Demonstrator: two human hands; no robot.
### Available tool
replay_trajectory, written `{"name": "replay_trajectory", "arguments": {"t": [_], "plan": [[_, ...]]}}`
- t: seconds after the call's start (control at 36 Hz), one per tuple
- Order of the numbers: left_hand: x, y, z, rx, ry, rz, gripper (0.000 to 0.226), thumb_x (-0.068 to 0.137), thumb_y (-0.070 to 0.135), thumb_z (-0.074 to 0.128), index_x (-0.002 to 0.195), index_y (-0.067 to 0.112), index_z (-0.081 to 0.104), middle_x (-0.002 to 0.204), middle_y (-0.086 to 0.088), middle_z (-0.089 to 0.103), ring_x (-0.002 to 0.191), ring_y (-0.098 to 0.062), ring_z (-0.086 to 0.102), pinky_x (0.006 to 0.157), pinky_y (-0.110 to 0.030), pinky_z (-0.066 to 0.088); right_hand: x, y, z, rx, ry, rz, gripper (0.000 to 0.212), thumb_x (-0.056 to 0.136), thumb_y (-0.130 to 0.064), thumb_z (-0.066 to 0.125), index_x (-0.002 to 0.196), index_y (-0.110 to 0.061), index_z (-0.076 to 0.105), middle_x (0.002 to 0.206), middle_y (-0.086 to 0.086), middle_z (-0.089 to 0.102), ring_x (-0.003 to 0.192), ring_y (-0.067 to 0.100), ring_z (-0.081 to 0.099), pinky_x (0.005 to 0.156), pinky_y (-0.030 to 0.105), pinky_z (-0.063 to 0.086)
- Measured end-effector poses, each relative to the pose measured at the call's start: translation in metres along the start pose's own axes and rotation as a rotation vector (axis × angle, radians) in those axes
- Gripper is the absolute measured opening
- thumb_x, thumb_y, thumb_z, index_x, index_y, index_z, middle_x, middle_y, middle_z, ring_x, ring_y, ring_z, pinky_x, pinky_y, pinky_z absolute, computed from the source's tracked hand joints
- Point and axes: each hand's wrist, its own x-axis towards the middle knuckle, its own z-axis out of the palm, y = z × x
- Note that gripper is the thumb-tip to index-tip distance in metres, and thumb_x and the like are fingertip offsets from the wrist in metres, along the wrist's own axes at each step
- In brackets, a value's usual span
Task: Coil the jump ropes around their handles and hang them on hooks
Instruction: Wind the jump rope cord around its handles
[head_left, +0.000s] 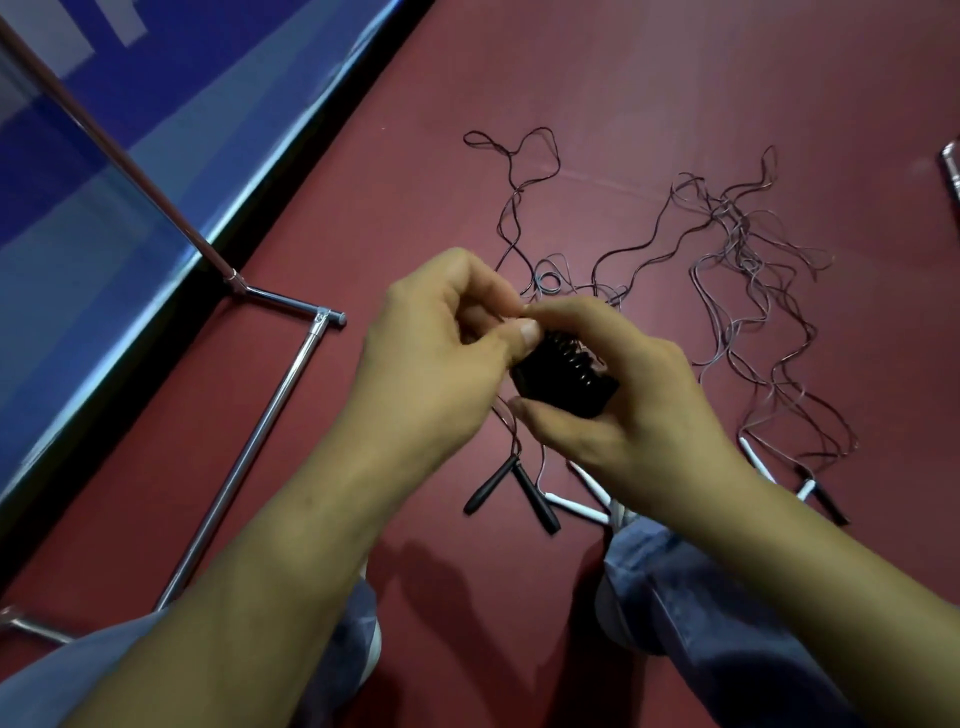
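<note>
With my right hand (623, 410) clamped round the handles (566, 395) and my left hand (436, 353) pinching the cord (569, 358), a slipped pinch could let the wraps spring loose.

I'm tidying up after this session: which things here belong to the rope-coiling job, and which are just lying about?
Job in hand:
- coiled bundle, gripped by left hand and right hand
- loose ropes on the floor
- black handles
- white handles

Lying about:
- metal frame, no hooks visible
- blue panel
- metal piece at right edge
</note>
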Motion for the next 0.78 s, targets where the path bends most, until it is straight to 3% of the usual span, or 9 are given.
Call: {"name": "replay_trajectory", "arguments": {"t": [0.08,0.14,0.22,0.28,0.36,0.5,0.64,0.72,0.78], "plan": [[0.001,-0.004,-0.005,-0.236,-0.085,-0.083,0.025,0.071,0.025,0.085,0.089,0.025,0.067,0.068,0.000,0.055,0.057,-0.010,0.052,0.060,-0.030,0.045,0.002,-0.002,-0.013,0.054,-0.077,0.012,0.047,0.081,-0.019,0.080,0.123,-0.026,0.060,0.103,-0.002,0.072,0.088,0.021,0.069,0.078,0.045,0.056],[-0.002,-0.004,-0.007,-0.250,-0.141,-0.071,0.026,0.076,0.026,0.088,0.093,0.022,0.069,0.071,-0.001,0.057,0.060,-0.010,0.053,0.060,-0.027,0.045,0.002,-0.004,-0.017,0.028,-0.109,-0.001,0.049,0.081,-0.024,0.077,0.125,-0.029,0.057,0.106,-0.003,0.072,0.088,0.023,0.070,0.076,0.048,0.057],[-0.005,-0.003,-0.012,-0.244,-0.253,-0.043,0.024,0.081,0.027,0.076,0.104,0.019,0.074,0.078,0.002,0.069,0.065,-0.010,0.060,0.063,-0.023,0.051,0.003,-0.006,-0.022,-0.016,-0.123,0.017,0.057,0.076,-0.035,0.077,0.124,-0.032,0.047,0.112,-0.014,0.070,0.089,0.019,0.072,0.077,0.048,0.057],[-0.005,-0.003,-0.017,-0.258,-0.326,-0.041,0.025,0.088,0.018,0.077,0.112,0.016,0.075,0.081,-0.002,0.072,0.068,-0.014,0.062,0.066,-0.027,0.054,0.002,-0.006,-0.025,-0.026,-0.135,0.033,0.061,0.073,-0.036,0.077,0.120,-0.035,0.039,0.113,-0.019,0.069,0.087,0.015,0.073,0.076,0.045,0.058],[-0.005,-0.002,-0.024,-0.259,-0.383,-0.031,0.029,0.087,0.006,0.074,0.116,0.012,0.075,0.091,-0.009,0.073,0.072,-0.022,0.066,0.070,-0.030,0.056,0.000,-0.005,-0.030,-0.051,-0.160,0.023,0.061,0.072,-0.031,0.080,0.112,-0.037,0.034,0.102,-0.010,0.072,0.077,0.019,0.072,0.066,0.048,0.058],[-0.006,0.001,-0.024,-0.259,-0.421,-0.056,0.031,0.087,-0.008,0.071,0.112,0.008,0.077,0.082,-0.011,0.070,0.072,-0.026,0.066,0.074,-0.030,0.056,-0.001,-0.007,-0.035,-0.095,-0.228,-0.034,0.057,0.074,-0.026,0.079,0.105,-0.033,0.031,0.087,-0.002,0.073,0.067,0.021,0.068,0.058,0.048,0.054],[-0.004,0.005,-0.026,-0.288,-0.472,-0.099,0.026,0.080,-0.005,0.077,0.104,0.004,0.078,0.078,-0.003,0.073,0.070,-0.026,0.067,0.070,-0.030,0.056,-0.005,-0.008,-0.039,-0.068,-0.320,-0.053,0.053,0.076,-0.022,0.078,0.106,-0.027,0.035,0.085,-0.007,0.073,0.063,0.020,0.064,0.053,0.040,0.050],[-0.007,0.005,-0.027,-0.270,-0.466,-0.114,0.021,0.081,-0.011,0.073,0.100,-0.004,0.076,0.074,-0.002,0.074,0.067,-0.027,0.067,0.068,-0.029,0.055,-0.006,-0.011,-0.045,-0.066,-0.336,-0.064,0.049,0.078,-0.018,0.081,0.103,-0.020,0.039,0.076,-0.024,0.064,0.059,0.010,0.060,0.050,0.018,0.040],[-0.009,0.006,-0.027,-0.268,-0.446,-0.103,0.021,0.080,-0.009,0.073,0.099,-0.003,0.077,0.071,-0.011,0.070,0.065,-0.029,0.068,0.067,-0.028,0.056,0.004,-0.013,-0.039,-0.107,-0.378,0.002,0.038,0.082,-0.016,0.078,0.097,-0.018,0.043,0.073,-0.016,0.063,0.058,0.014,0.058,0.047,0.013,0.035]]}}
